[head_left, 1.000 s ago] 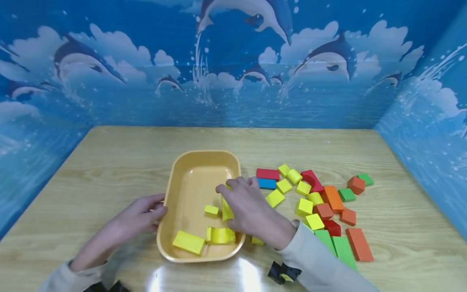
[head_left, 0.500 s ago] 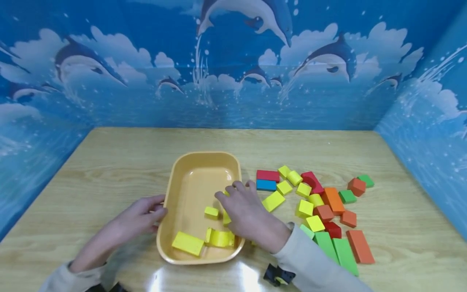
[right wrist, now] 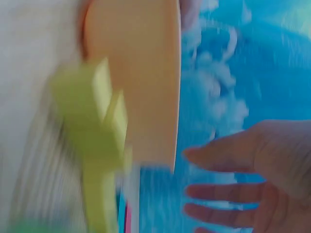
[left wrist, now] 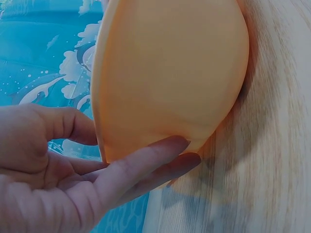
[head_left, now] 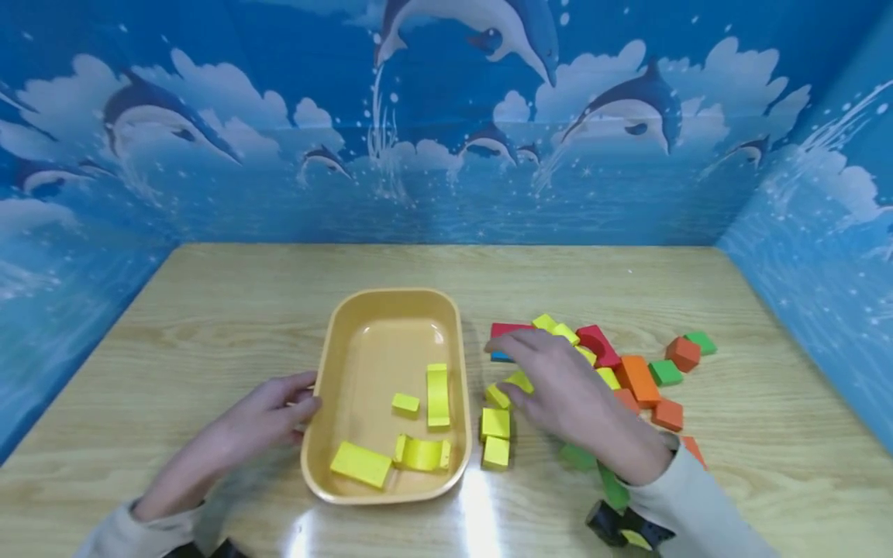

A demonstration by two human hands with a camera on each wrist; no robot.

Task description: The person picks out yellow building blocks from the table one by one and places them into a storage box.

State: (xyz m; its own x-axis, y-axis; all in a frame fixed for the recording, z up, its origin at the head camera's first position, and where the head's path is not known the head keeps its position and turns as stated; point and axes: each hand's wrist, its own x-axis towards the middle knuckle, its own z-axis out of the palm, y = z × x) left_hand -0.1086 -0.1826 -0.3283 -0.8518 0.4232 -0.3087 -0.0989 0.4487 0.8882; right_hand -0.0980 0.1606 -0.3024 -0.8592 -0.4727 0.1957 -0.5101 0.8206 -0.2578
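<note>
My left hand (head_left: 261,418) stands at the left side of a tan plastic tub (head_left: 373,291). In the left wrist view its extended fingers (left wrist: 141,167) lie along the tub's outer wall, with the thumb at the rim. Inside the tub are a yellow arch block (head_left: 422,453), a yellow rectangular block (head_left: 360,463), a small yellow block (head_left: 405,404) and an upright-looking long yellow block (head_left: 437,395) by the right wall. My right hand (head_left: 565,387) hovers over the loose blocks right of the tub, fingers spread and holding nothing. Its fingertips overlap yellow blocks (head_left: 518,381) there.
Two yellow cubes (head_left: 495,425) sit just right of the tub. Beyond my right hand lie an orange block (head_left: 638,380), a red arch (head_left: 597,345), green blocks (head_left: 665,372) and several others. A blue dolphin-print backdrop (head_left: 446,201) borders the wooden table (head_left: 230,310).
My right hand has let go of the long yellow block in the tub and moved right, out over the loose blocks. The left hand has stayed at the tub.
</note>
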